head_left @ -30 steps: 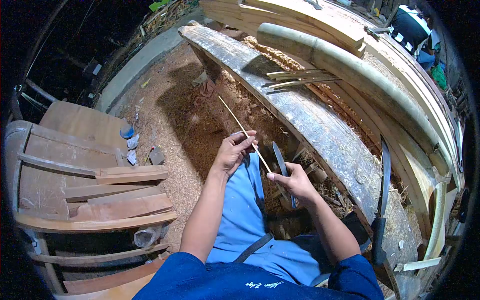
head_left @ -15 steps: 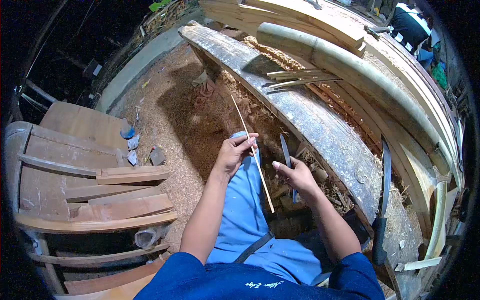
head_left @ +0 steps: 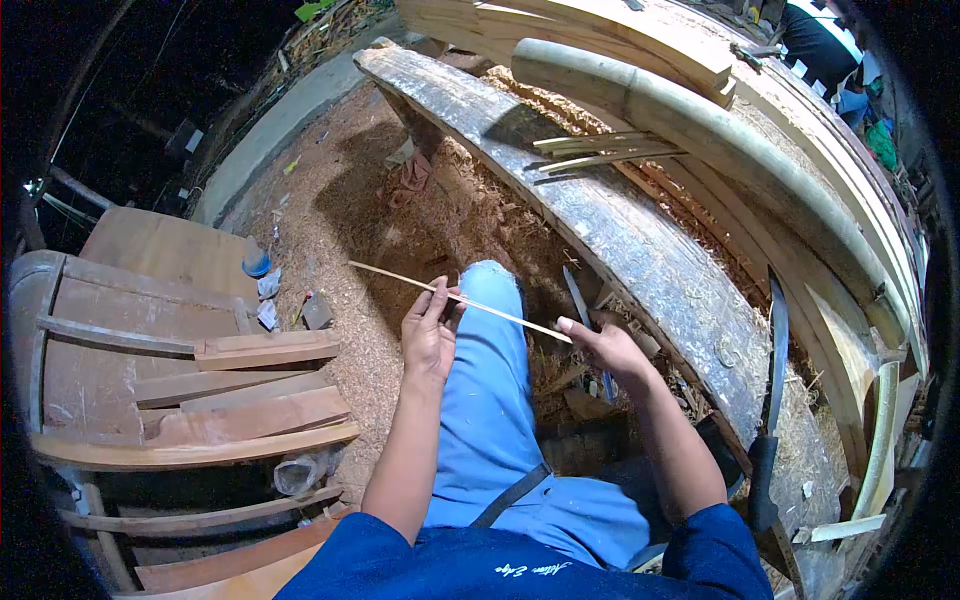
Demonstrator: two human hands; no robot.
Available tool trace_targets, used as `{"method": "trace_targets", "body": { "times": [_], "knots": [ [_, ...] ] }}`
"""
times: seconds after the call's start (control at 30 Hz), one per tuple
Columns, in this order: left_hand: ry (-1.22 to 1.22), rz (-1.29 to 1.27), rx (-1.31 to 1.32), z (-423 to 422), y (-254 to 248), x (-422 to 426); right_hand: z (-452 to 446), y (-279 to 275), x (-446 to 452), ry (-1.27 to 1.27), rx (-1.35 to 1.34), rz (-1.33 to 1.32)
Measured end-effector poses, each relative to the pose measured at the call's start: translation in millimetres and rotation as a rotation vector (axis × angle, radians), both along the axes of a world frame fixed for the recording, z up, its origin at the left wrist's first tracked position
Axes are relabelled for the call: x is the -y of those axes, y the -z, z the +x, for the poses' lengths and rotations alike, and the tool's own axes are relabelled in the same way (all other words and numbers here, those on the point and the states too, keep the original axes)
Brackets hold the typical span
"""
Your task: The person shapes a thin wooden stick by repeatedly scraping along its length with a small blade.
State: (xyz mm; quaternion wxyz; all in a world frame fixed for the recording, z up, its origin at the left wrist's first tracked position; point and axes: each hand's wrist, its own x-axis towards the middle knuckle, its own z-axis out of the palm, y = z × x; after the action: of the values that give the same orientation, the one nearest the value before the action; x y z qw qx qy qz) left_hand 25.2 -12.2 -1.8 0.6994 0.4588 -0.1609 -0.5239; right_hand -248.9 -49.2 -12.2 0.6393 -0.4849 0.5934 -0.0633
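Observation:
My left hand (head_left: 430, 335) pinches a thin bamboo stick (head_left: 497, 314) near its middle, above my blue-trousered knee (head_left: 487, 300). The stick slants down to the right. Its right end meets the thumb of my right hand (head_left: 614, 348). That hand is closed around a narrow knife (head_left: 576, 292), whose blade points up and away from me. Fingers hide most of the knife's handle. Several split bamboo strips (head_left: 605, 150) lie on the worn plank bench (head_left: 640, 235). A long dark-handled knife (head_left: 776, 350) rests at the bench's near right end.
Behind the bench runs a thick bamboo pole (head_left: 700, 125) beside long timber boards (head_left: 580, 40). Wooden furniture frames (head_left: 190, 440) stand at left. Sawdust and shavings (head_left: 330, 225) cover the ground, with a blue-bottomed cup (head_left: 256, 262) there. Another person (head_left: 822, 50) is at far upper right.
The bamboo stick has swung from steep to nearly level. My left hand moved left and down, and my right hand moved slightly right, its thumb now at the stick's end.

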Motion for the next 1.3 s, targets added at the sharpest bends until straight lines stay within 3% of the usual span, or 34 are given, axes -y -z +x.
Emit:
{"method": "trace_targets", "body": {
  "times": [0.03,0.27,0.3,0.47,0.67,0.8,0.87,0.93,1.0,1.07,1.13,1.23,1.3],
  "knots": [
    [-0.053,0.004,0.005,2.9,1.9,-3.6,4.1,15.9,-3.4,0.107,0.235,-0.130],
    [-0.109,0.070,-0.042,10.8,9.3,-24.5,14.6,31.4,2.6,0.178,0.402,0.048],
    [-0.119,0.111,0.009,10.4,6.2,-28.6,22.4,33.5,-0.3,0.306,0.534,0.129],
    [-0.254,0.044,0.091,41.9,2.7,-49.3,24.3,13.8,1.8,0.227,0.472,0.106],
    [-0.307,0.029,0.260,92.3,-8.4,-90.9,34.8,51.9,4.1,0.302,0.580,0.126],
    [-0.184,0.148,0.459,107.9,-16.7,-114.4,38.5,48.7,2.5,0.325,0.578,0.144],
    [0.024,0.330,0.757,120.7,-17.4,-123.1,39.3,40.4,1.6,0.343,0.577,0.124],
    [0.117,0.335,0.826,116.8,-35.6,-123.8,37.0,13.8,-1.5,0.337,0.684,0.268],
    [0.344,0.430,1.046,108.0,-55.8,-122.3,39.5,23.7,-0.6,0.332,0.665,0.235],
    [0.395,0.438,1.127,95.6,-68.2,-118.2,41.7,34.9,1.1,0.323,0.646,0.202],
    [0.597,0.462,1.280,88.6,-72.9,-114.1,42.6,43.4,2.9,0.179,0.372,-0.062],
    [0.716,0.507,1.289,75.8,-68.8,-105.8,41.5,47.5,1.3,0.153,0.271,-0.151],
    [0.772,0.451,1.281,59.8,-67.6,-102.7,37.8,18.9,-0.2,0.097,0.142,-0.109]
  ]
}}
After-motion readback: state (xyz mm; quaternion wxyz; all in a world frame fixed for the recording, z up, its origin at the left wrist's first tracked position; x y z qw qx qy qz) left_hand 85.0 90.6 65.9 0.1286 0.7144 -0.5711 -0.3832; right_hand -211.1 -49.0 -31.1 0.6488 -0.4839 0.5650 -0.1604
